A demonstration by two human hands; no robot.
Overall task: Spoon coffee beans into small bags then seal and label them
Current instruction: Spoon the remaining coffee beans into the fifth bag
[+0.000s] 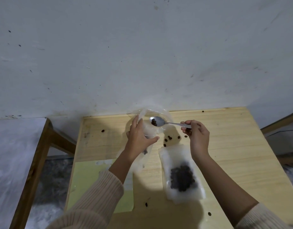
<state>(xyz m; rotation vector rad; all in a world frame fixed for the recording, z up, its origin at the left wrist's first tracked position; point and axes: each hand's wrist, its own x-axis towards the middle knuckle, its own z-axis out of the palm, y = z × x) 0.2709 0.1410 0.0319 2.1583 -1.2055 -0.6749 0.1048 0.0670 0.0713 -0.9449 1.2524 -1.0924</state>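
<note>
Coffee beans (153,122) sit on the spoon (160,120) pinched by the right hand (197,136), inside the bag (156,130) gripped by the left hand (139,138) at 12 o'clock; tipping likely follows.

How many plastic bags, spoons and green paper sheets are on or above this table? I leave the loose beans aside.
Plastic bags: 2, the held bag in the left hand and the filled bag.
Spoons: 1, the spoon pinched by the right hand.
Green paper sheets: 1, the green sheet.
Total: 4.
A white patch beside the green sheet is too hidden to tell.
</note>
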